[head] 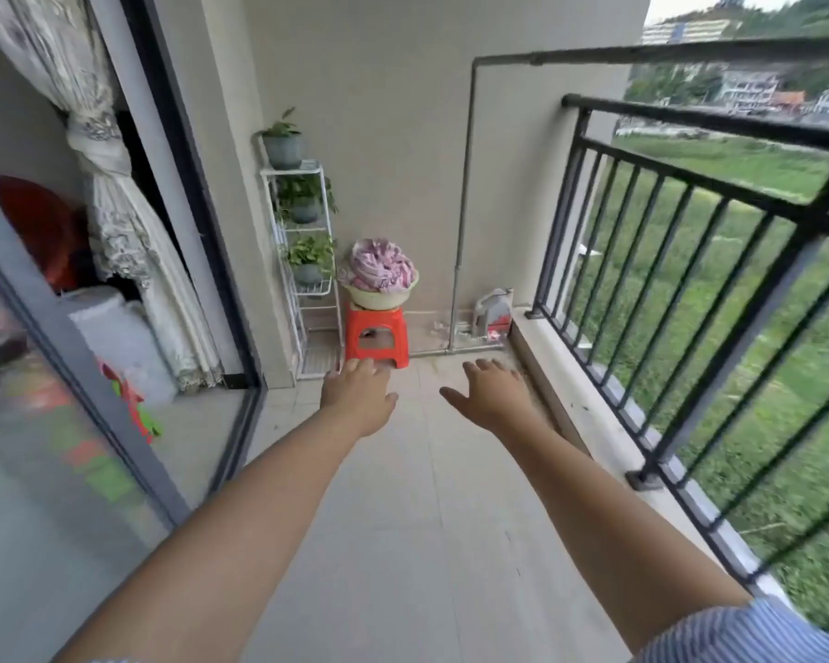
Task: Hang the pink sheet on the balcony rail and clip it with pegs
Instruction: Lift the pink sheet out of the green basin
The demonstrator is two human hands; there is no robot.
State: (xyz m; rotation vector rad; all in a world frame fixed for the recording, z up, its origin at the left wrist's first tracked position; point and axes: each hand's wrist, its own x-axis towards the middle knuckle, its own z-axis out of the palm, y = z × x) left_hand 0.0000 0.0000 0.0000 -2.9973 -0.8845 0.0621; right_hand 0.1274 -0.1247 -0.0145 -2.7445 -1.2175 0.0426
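Observation:
The pink sheet (382, 266) lies bunched up in a pale basin (379, 297) on an orange plastic stool (377, 335) at the far end of the balcony. The black metal balcony rail (709, 123) runs along the right side. Both my arms stretch forward over the tiled floor. My left hand (359, 393) is open with fingers spread, well short of the stool. My right hand (490, 390) is also open and holds nothing. No pegs are visible.
A white plant rack (302, 260) with three potted plants stands left of the stool. A plastic jug (492, 306) sits in the far right corner. A sliding glass door (130, 337) and a tied curtain line the left side. A low ledge (575, 390) runs under the rail.

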